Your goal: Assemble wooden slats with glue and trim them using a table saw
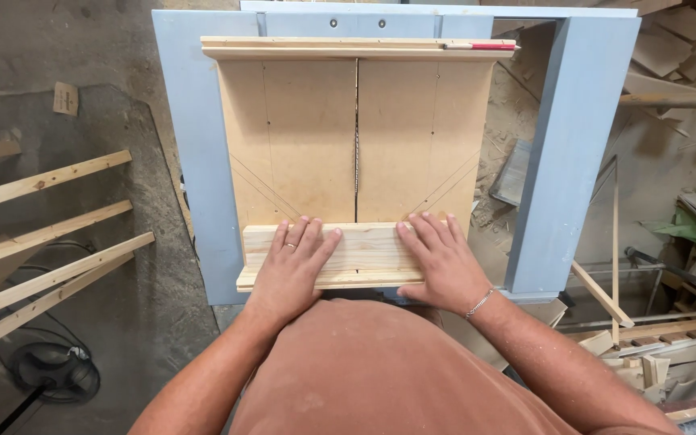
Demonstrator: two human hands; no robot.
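My left hand point(292, 262) and my right hand point(438, 258) lie flat, fingers spread, on a pale wooden rail point(364, 250) at the near edge of a brown fibreboard sled point(300, 137). The sled sits on a light-blue table saw top point(195, 161). A narrow saw slot point(357, 137) runs down the sled's middle, between my two hands. A second wooden rail point(348, 48) crosses the sled's far edge, with a red-and-white pencil point(481, 47) lying on it at the right.
Long wooden slats point(42, 234) lie to the left over a dusty floor. A black round object with a cable point(51, 370) sits at lower left. Offcuts and wood scraps point(654, 338) pile up on the right. A thin strip point(614, 242) stands upright there.
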